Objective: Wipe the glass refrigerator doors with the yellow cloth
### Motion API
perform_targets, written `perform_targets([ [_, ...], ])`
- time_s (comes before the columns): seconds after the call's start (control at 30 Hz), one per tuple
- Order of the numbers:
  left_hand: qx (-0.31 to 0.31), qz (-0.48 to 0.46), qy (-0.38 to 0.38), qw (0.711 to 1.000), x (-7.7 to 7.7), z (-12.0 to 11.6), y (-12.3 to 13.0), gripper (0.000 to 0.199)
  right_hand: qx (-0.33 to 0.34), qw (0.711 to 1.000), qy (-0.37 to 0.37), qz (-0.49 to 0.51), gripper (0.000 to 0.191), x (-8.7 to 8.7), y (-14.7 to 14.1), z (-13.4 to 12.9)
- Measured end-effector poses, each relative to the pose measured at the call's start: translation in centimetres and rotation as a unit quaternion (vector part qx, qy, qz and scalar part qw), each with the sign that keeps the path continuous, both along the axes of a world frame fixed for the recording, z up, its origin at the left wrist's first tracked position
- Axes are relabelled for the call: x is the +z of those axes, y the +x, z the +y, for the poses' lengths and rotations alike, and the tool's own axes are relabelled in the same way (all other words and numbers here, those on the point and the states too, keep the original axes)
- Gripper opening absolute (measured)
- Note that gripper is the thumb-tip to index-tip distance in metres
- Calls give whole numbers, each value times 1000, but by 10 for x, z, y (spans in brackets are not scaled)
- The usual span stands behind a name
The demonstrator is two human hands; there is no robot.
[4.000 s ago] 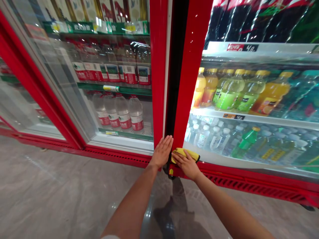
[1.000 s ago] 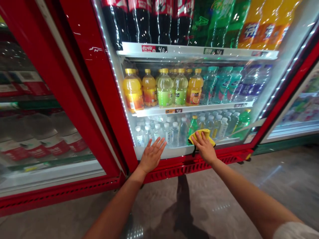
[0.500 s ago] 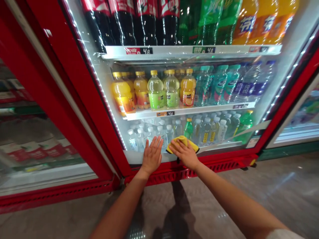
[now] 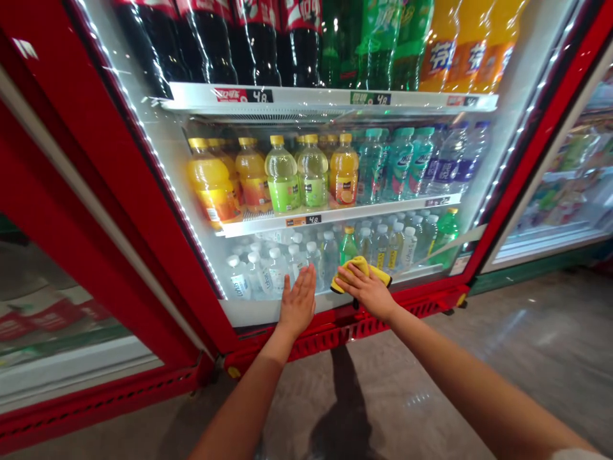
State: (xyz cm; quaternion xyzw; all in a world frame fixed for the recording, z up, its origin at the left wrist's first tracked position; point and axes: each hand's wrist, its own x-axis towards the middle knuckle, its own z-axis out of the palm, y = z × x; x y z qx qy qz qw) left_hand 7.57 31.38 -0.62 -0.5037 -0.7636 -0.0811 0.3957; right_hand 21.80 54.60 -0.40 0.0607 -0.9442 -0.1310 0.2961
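My left hand (image 4: 297, 305) lies flat with its fingers stretched out against the lower part of the glass door (image 4: 268, 314) of a red drinks fridge, holding nothing. To the right of it, my right hand (image 4: 368, 291) presses a folded yellow cloth (image 4: 382, 276) with dark edging to the same glass. Its fingers are spread over the cloth. Behind the pane, a small green bottle (image 4: 348, 244) shows just above the cloth, and clear water bottles (image 4: 275, 268) stand behind my left fingers.
Juice bottles (image 4: 282, 179) fill the middle shelf, with large cola bottles (image 4: 253, 45) above. A pale strip (image 4: 453, 246) crosses the glass at lower right. The red door frame (image 4: 345, 319) borders the grey floor (image 4: 297, 396). More fridges stand on both sides.
The view has shifted, so the fridge sits further left in it. Against the bottles behind the glass, my right hand and the cloth have slid right; my left hand has moved slightly right too.
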Motion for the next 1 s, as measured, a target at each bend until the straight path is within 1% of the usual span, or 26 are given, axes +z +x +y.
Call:
perform_targets([
  [0.07,-27,10,-5,1000,-2,9,4,79,-23,999,-16,26,66,10,0,8],
  [0.13,-53,19,-16,998,-2,18,9,77,-77,993,-57,74,68,12,4,20],
  [0.2,-65,22,-29,997,-2,27,14,77,-117,983,-90,105,69,3,11,31],
  [0.23,-66,20,-34,997,-1,31,16,77,-119,983,-94,104,70,-3,15,35],
  [0.3,-57,13,-37,998,1,39,21,79,-88,990,-75,79,70,-14,18,41],
  [0.33,-49,5,-35,998,2,43,22,79,-63,994,-61,63,71,-16,18,44],
  [0.4,-28,-12,-26,999,5,50,25,82,-30,997,-46,55,71,-14,17,53],
  [0.47,-13,-23,-21,999,7,53,27,83,-43,991,-71,103,73,-8,15,63],
  [0.53,-2,-28,-24,999,6,54,27,83,-81,973,-122,179,79,-9,13,71],
  [0.57,3,-28,-28,999,4,54,27,84,-94,962,-146,210,81,-11,12,71],
  [0.63,17,-21,-32,999,-3,55,25,89,-84,954,-167,236,85,-20,6,62],
  [0.7,37,-7,-27,999,-15,59,21,94,-30,962,-155,221,81,-24,-5,44],
  [0.77,66,2,-18,998,-27,64,19,94,17,963,-151,221,69,-19,-17,25],
  [0.8,84,0,-15,996,-33,68,18,92,26,959,-162,232,64,-12,-23,18],
  [0.87,126,-18,-17,992,-41,74,19,87,44,944,-186,269,61,6,-31,9],
  [0.93,160,-36,-29,986,-45,78,24,85,44,922,-212,321,62,22,-34,8],
  [1.0,172,-37,-39,984,-46,78,29,83,42,903,-221,367,62,32,-31,14],
])
